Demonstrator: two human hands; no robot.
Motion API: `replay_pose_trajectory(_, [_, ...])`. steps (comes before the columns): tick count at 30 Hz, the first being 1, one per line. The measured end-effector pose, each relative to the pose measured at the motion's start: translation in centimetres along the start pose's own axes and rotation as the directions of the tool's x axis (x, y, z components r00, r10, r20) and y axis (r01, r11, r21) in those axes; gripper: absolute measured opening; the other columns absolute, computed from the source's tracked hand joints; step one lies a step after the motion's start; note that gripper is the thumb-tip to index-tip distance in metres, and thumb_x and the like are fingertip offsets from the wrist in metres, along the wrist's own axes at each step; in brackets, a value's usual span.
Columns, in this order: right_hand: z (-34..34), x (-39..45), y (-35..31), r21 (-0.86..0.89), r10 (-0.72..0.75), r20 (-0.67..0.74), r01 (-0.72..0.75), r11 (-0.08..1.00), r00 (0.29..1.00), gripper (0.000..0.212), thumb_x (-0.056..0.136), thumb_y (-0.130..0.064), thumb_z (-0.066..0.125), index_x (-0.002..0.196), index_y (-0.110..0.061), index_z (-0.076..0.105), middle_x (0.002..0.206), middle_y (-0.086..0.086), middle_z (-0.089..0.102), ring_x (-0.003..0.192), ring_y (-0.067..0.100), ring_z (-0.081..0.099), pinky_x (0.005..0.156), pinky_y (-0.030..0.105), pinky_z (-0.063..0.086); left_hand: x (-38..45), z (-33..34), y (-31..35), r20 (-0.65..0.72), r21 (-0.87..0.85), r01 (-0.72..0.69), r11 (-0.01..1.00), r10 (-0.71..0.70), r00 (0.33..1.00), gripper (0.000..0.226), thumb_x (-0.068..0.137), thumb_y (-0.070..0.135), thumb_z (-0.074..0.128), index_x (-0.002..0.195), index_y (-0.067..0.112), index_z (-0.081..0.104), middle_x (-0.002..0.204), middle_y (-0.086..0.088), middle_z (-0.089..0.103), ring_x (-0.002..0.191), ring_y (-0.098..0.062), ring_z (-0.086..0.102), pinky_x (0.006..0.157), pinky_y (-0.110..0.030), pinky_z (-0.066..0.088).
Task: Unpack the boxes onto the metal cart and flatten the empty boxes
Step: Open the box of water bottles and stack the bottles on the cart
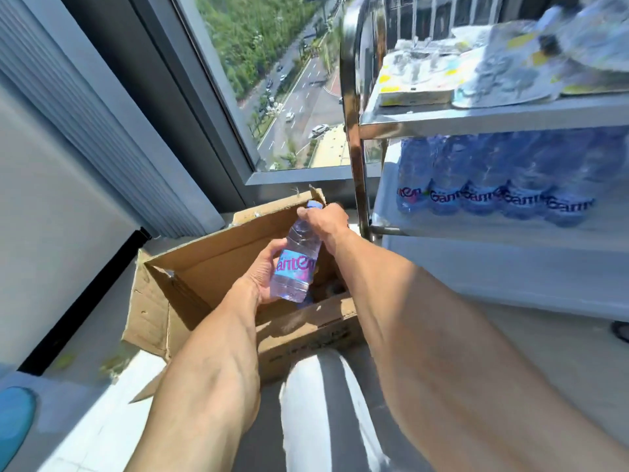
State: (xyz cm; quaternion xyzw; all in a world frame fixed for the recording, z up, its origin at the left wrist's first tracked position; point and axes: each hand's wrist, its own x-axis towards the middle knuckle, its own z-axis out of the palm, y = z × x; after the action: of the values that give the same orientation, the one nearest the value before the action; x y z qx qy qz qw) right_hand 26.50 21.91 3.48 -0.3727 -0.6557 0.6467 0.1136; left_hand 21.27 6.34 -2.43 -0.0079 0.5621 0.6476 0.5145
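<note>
A person crouched beside a high window holds one water bottle (295, 264) over an open cardboard box (218, 284) on the pale floor (102, 420). The left hand (263, 272) curls round the bottle's lower body at the blue label, while the right hand (323, 221) has its grip closed around the neck, covering most of the blue cap. The bottle tilts, cap toward the far right, base just above the box's near wall. The box's flaps stand open: the far flap rises against the window sill (306, 178), the left flap splays out toward a grey wall (51, 206). Something dark lies in the right corner of the box, too shadowed to identify. Just right of the box stands the metal cart (355, 158), its shiny corner post close to the right hand. The cart's middle shelf (476, 229) carries a row of matching blue bottles (493, 195) set back from its near edge. The top shelf (493, 114) holds blurred plastic-wrapped packs (493, 69) reaching to its front edge. A knee in light trousers (323, 403) sits against the box's near side.
</note>
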Motion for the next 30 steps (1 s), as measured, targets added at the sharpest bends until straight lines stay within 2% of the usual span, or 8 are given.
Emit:
replay_pose_trajectory(4, [-5.2,-2.6,-0.4,0.044,-0.04,-0.132,0.046,0.998,0.99,0.055,0.075,-0.037,0.078,0.115,-0.003,0.063,0.118,0.016,0.065,0.105,0.03,0.063,0.082,0.026,0.047,-0.7,6.4,-1.7,0.019,-0.005,-0.101,0.995,0.101,0.995,0.068,0.047,0.048,0.088,0.097,0.005,0.073,0.092,-0.014,0.071,0.08,-0.026,0.07,0.081,-0.039,0.056])
replay_pose_trajectory(7, [-9.1,-4.0,0.0,0.002,-0.034,-0.186,0.035,0.999,0.982,0.057,0.074,-0.04,0.075,0.118,-0.006,0.061,0.118,0.015,0.064,0.106,0.029,0.062,0.075,0.027,0.042,-0.8,11.4,-3.9,0.027,-0.017,-0.149,0.989,0.149,0.988,0.045,0.063,0.048,0.076,0.083,0.007,0.078,0.087,-0.013,0.072,0.076,-0.026,0.07,0.078,-0.037,0.057])
replay_pose_trajectory(10, [-13.9,-5.6,0.7,-0.115,-0.023,-0.231,-0.004,0.993,0.973,0.054,0.077,-0.037,0.074,0.12,-0.008,0.06,0.12,0.012,0.064,0.107,0.028,0.062,0.077,0.029,0.045,-1.0,16.1,-6.9,0.013,-0.035,-0.137,0.99,0.138,0.99,0.043,0.073,0.046,0.062,0.08,0.008,0.078,0.084,-0.013,0.072,0.073,-0.027,0.07,0.08,-0.038,0.054])
replay_pose_trajectory(16, [-24.8,-8.6,3.3,-0.193,-0.179,-0.422,0.105,0.976,0.889,0.039,0.084,-0.037,0.067,0.111,-0.009,0.066,0.119,0.012,0.066,0.111,0.031,0.06,0.089,0.032,0.047,-1.2,27.2,-10.1,0.011,0.201,-0.135,0.97,0.136,0.991,0.034,0.056,0.038,0.068,0.081,0.017,0.075,0.079,-0.007,0.07,0.068,-0.027,0.067,0.069,-0.034,0.051])
replay_pose_trajectory(20, [-31.2,-10.0,4.6,-0.27,-0.294,-0.537,0.17,0.948,0.791,0.03,0.085,-0.031,0.062,0.111,-0.016,0.065,0.12,0.006,0.062,0.112,0.027,0.056,0.087,0.032,0.044,-0.5,34.5,-11.9,0.032,0.397,-0.117,0.91,0.114,0.993,0.017,0.076,0.031,0.056,0.084,0.017,0.06,0.077,-0.002,0.062,0.067,-0.018,0.056,0.063,-0.028,0.041])
replay_pose_trajectory(24, [-38.3,-10.2,5.9,-0.382,-0.429,-0.627,0.224,0.897,0.65,0.027,0.085,-0.027,0.06,0.109,-0.013,0.061,0.119,0.006,0.059,0.112,0.028,0.054,0.084,0.036,0.043,1.9,42.5,-13.3,0.012,0.597,-0.192,0.779,0.231,0.973,0.01,0.075,0.028,0.058,0.077,0.019,0.057,0.083,-0.004,0.058,0.079,-0.02,0.053,0.062,-0.027,0.033])
replay_pose_trajectory(27, [-43.0,-9.2,6.9,-0.456,-0.484,-0.674,0.201,0.867,0.558,0.029,0.087,-0.026,0.062,0.11,-0.009,0.058,0.12,0.01,0.057,0.11,0.031,0.053,0.085,0.038,0.04,5.0,46.2,-13.9,-0.054,0.731,-0.31,0.608,0.504,0.862,0.011,0.078,0.016,0.061,0.083,0.007,0.064,0.084,-0.013,0.06,0.083,-0.026,0.058,0.065,-0.034,0.046])
replay_pose_trajectory(30, [-46.8,-7.3,7.8,-0.423,-0.448,-0.749,0.168,0.891,0.488,0.028,0.087,-0.021,0.065,0.109,-0.005,0.055,0.119,0.014,0.055,0.11,0.033,0.05,0.085,0.038,0.036,6.9,47.6,-14.0,-0.121,0.898,-0.199,0.393,0.654,0.747,0.019,0.083,0.023,0.058,0.091,0.008,0.066,0.095,-0.015,0.067,0.099,-0.034,0.062,0.078,-0.033,0.043])
